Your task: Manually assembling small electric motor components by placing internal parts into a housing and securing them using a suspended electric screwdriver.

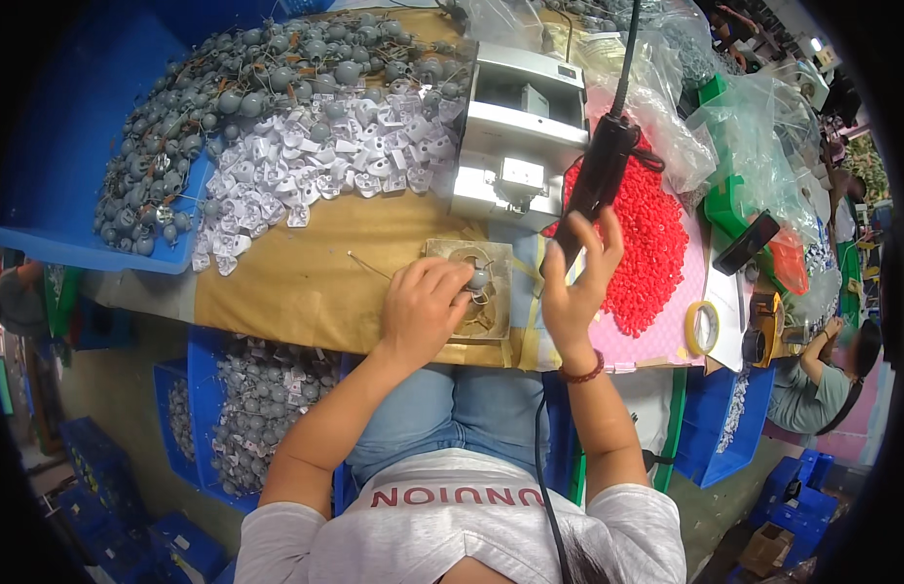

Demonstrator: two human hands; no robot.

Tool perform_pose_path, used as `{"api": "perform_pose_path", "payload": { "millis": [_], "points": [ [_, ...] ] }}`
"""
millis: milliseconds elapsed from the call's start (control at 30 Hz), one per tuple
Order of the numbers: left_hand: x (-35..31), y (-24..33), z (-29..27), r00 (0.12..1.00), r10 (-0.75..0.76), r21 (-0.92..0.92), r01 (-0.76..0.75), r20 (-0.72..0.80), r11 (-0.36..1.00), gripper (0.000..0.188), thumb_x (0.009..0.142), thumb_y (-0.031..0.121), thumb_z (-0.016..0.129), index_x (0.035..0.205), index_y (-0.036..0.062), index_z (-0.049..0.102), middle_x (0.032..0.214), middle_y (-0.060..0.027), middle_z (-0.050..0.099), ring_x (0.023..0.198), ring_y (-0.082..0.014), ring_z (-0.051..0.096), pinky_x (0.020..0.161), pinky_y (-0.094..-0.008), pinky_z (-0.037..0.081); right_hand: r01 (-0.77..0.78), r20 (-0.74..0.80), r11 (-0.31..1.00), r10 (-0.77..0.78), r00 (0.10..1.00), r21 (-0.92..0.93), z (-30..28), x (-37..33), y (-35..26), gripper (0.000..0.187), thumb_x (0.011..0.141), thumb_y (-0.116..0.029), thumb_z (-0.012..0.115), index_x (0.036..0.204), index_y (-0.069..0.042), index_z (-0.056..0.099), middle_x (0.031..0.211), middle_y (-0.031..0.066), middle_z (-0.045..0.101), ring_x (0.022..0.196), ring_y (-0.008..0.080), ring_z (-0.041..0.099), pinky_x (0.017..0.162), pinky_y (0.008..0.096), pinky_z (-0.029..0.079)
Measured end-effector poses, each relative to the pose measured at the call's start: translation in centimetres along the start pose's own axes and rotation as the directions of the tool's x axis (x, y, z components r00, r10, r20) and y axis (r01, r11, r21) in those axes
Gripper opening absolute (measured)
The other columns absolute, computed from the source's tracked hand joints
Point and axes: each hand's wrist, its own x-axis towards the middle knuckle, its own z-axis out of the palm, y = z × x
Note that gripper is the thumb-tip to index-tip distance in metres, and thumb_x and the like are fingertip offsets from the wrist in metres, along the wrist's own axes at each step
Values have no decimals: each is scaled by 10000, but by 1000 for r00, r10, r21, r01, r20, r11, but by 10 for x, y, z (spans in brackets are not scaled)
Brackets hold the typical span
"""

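Note:
My left hand [424,310] has its fingertips closed on a small grey ball-shaped part [479,279]. That part sits in the recess of a square beige fixture plate [483,327] on the worktable. A black power screwdriver [606,161] hangs from its cord above the right side of the fixture. Around its lower end is my right hand [576,302], fingers spread and thumb apart, not wrapped round it. Whether any finger touches the tool is hard to tell. A thin wire [368,265] lies on the table beside my left hand.
White plastic pieces [359,146] and grey ball parts [276,73] are heaped behind, partly in a blue bin [92,248]. A white metal machine [518,127] stands beyond the fixture. Red small parts [646,263], yellow tape [702,327] and a co-worker [812,394] are to the right.

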Motion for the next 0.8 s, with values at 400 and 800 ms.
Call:
{"api": "perform_pose_path", "payload": {
  "millis": [400,800],
  "points": [
    [-1,1,1,1000,-6,24,6,-14,1000,361,768,109,777,1111,104,667,1042,-61,690,997,-289,636,854,-417,475,-513,454,746,315,834,424,40,-45,0,162,949,-71,663,1050,53,686,972,106,707,880,172,666,788,290,530],
    [0,3,-1,1000,-3,22,3,5,1000,355,760,106,778,1095,101,660,1006,-59,674,970,-289,626,822,-420,475,-737,519,375,533,668,563,56,-26,-17,154,1067,-144,485,1047,-2,545,867,114,706,805,124,657,752,275,539]
  ]
}}
